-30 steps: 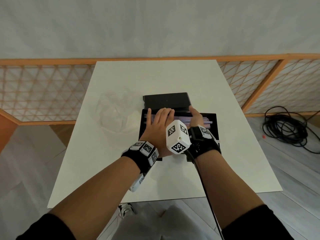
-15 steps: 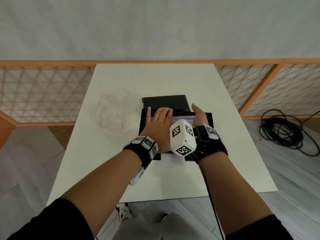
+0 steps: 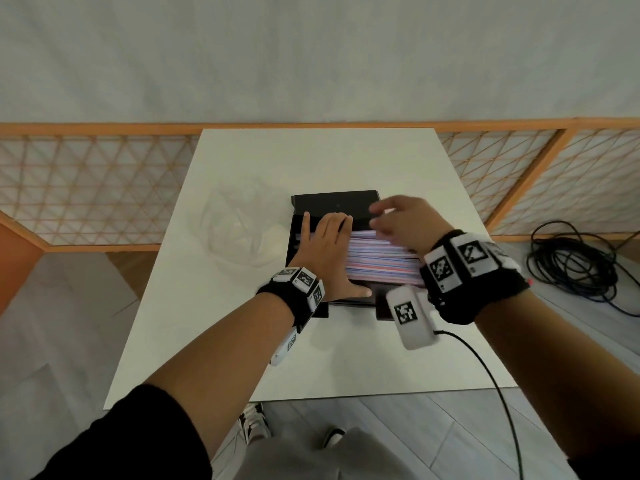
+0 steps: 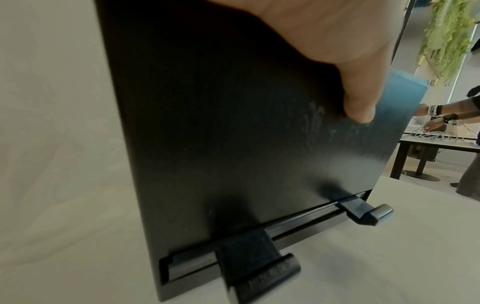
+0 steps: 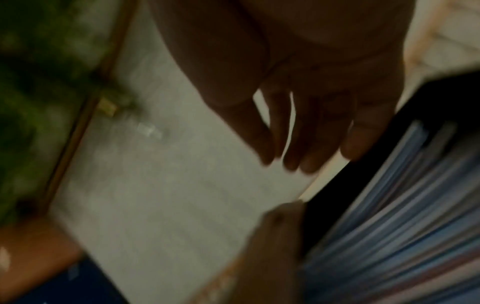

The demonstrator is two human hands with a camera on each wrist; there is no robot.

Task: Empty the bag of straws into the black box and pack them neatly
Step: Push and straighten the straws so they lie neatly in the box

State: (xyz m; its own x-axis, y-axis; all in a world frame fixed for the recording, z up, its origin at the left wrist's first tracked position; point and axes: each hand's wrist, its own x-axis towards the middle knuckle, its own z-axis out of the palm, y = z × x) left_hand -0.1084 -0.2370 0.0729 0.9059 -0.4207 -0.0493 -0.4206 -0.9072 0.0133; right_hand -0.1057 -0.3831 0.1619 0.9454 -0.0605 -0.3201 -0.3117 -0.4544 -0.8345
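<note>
The black box (image 3: 293, 241) sits mid-table with its lid (image 3: 337, 205) standing open at the back. Pink, blue and white straws (image 3: 379, 259) lie side by side in it, running left to right. My left hand (image 3: 325, 242) lies flat on the straws' left end with straight fingers. Its thumb (image 4: 359, 102) rests against the box's outer wall (image 4: 233, 144). My right hand (image 3: 394, 218) hovers blurred over the straws near the lid, fingers (image 5: 293, 144) straight and holding nothing. The right wrist view shows the straws (image 5: 402, 226) below it.
The empty clear plastic bag (image 3: 235, 233) lies crumpled left of the box on the white table (image 3: 311, 157). Two latches (image 4: 257, 273) stick out from the box's foot. A wooden lattice fence (image 3: 86, 181) rings the table. A coiled black cable (image 3: 571, 261) lies on the floor at right.
My right hand has left the straws' right end, risen and swung left over them towards the lid. The left hand stays flat on the left end.
</note>
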